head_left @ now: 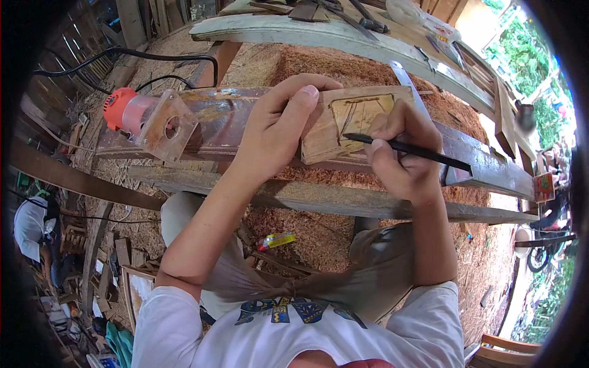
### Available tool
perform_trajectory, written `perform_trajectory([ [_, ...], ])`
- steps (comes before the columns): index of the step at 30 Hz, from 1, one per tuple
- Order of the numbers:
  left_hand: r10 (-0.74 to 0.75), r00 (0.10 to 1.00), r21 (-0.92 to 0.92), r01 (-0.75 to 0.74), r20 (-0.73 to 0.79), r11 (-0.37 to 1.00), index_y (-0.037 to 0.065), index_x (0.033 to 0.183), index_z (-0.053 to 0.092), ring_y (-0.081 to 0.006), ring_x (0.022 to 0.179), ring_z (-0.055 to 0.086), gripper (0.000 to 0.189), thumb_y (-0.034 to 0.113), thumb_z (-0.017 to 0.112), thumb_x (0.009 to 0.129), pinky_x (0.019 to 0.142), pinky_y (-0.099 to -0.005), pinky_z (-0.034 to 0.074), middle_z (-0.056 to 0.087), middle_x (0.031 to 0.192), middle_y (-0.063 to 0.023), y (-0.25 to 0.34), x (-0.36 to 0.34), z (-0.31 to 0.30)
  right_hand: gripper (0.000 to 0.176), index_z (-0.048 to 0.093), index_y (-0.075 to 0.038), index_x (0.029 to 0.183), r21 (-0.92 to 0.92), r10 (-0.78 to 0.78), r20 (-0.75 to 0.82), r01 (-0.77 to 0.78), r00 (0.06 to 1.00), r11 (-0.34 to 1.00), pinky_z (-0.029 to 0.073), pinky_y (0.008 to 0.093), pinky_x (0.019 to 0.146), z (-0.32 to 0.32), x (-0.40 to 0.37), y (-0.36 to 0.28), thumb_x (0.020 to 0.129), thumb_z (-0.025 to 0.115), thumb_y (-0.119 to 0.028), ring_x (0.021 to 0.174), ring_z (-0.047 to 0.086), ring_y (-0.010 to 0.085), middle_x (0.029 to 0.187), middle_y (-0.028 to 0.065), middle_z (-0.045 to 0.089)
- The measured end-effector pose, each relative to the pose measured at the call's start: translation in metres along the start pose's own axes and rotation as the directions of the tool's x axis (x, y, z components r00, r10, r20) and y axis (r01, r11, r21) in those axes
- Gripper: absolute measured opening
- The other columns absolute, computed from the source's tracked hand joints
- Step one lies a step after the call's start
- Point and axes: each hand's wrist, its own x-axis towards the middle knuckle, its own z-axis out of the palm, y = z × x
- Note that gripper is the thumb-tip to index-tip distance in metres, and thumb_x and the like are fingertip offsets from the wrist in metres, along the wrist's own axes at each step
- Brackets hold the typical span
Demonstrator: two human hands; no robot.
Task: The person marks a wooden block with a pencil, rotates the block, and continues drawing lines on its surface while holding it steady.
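My left hand (276, 126) is closed round the left side of a flat wooden board (320, 132), its thumb lying on the top face. The board has a rectangular outline cut into its face, with slanting dark lines inside. My right hand (408, 156) grips a slim black carving tool (435, 157) like a pen. The tool's narrow tip rests at the lower part of the outline, and its long flat end sticks out to the right past my palm. Under the board lies a dark wooden beam (227, 119).
An orange router (132, 113) with a clear base lies on the beam at left, near a black cable (153, 57). A metal ruler (405, 80) sits behind the board. Farther back, a bench (270, 27) carries tools. Sawdust and a yellow-labelled item (279, 240) lie below.
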Motion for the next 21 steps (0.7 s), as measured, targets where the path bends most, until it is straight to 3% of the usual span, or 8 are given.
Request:
perform_trajectory([
  [3,-0.020,1.000,-0.113,0.018,-0.010,0.993,-0.002,0.123,0.070,-0.0121,0.109,0.065,0.036,0.026,0.049,0.112,0.099,-0.0296,0.051,0.074,0.116,-0.0073,0.0028,-0.0013,0.0021,0.018,0.051,-0.005,0.079,-0.028,-0.009,0.045,0.010,0.999,1.000,0.045,0.0259,0.061,-0.0026,0.0004,-0.0002,0.079,0.067,0.002,0.066,0.054,0.0093,0.074,0.0014,0.060],
  [8,-0.002,1.000,-0.091,0.001,-0.007,0.996,-0.002,0.123,0.070,-0.0120,0.109,0.065,0.036,0.026,0.049,0.112,0.099,-0.0295,0.051,0.074,0.116,-0.0073,0.0011,-0.0005,0.0010,0.016,0.052,-0.005,0.081,-0.005,-0.024,-0.013,0.024,1.000,1.000,0.046,0.0250,0.064,-0.0013,0.0012,0.0027,0.080,0.067,0.002,0.068,0.055,0.0090,0.074,0.0018,0.060],
  [11,-0.009,1.000,-0.057,0.009,-0.009,0.998,-0.001,0.124,0.070,-0.0132,0.110,0.065,0.041,0.031,0.048,0.112,0.099,-0.0299,0.050,0.074,0.117,-0.0081,0.0029,-0.0018,0.0022,0.016,0.052,-0.004,0.083,-0.026,-0.072,0.104,0.075,0.992,0.997,0.046,0.0248,0.064,-0.0033,0.0012,0.0008,0.081,0.067,0.002,0.069,0.055,0.0084,0.076,0.0023,0.061],
  [17,-0.002,1.000,-0.005,0.002,-0.001,1.000,-0.001,0.125,0.071,-0.0145,0.112,0.064,0.045,0.034,0.046,0.112,0.101,-0.0308,0.049,0.073,0.119,-0.0086,0.0009,-0.0006,0.0011,0.016,0.052,-0.004,0.084,0.029,0.028,-0.085,-0.026,0.996,0.999,0.043,0.0242,0.063,-0.0005,0.0029,0.0062,0.082,0.067,0.002,0.069,0.053,0.0077,0.076,0.0007,0.059],
  [19,-0.007,1.000,-0.018,0.007,0.000,1.000,-0.001,0.125,0.071,-0.0144,0.112,0.064,0.045,0.034,0.046,0.111,0.101,-0.0309,0.048,0.073,0.119,-0.0085,0.0020,-0.0012,0.0015,0.016,0.052,-0.004,0.085,-0.041,-0.103,0.068,0.106,0.992,0.993,0.042,0.0233,0.063,-0.0043,0.0030,0.0020,0.084,0.067,0.003,0.069,0.051,0.0061,0.077,-0.0020,0.057],
  [21,-0.013,1.000,-0.040,0.013,0.002,0.999,-0.001,0.126,0.071,-0.0146,0.112,0.064,0.045,0.034,0.046,0.112,0.101,-0.0308,0.049,0.073,0.120,-0.0084,0.0026,-0.0014,0.0016,0.016,0.052,-0.004,0.085,0.015,-0.076,0.027,0.075,0.997,0.997,0.042,0.0233,0.063,-0.0008,0.0032,0.0032,0.085,0.066,0.004,0.070,0.051,0.0055,0.077,-0.0024,0.057],
])
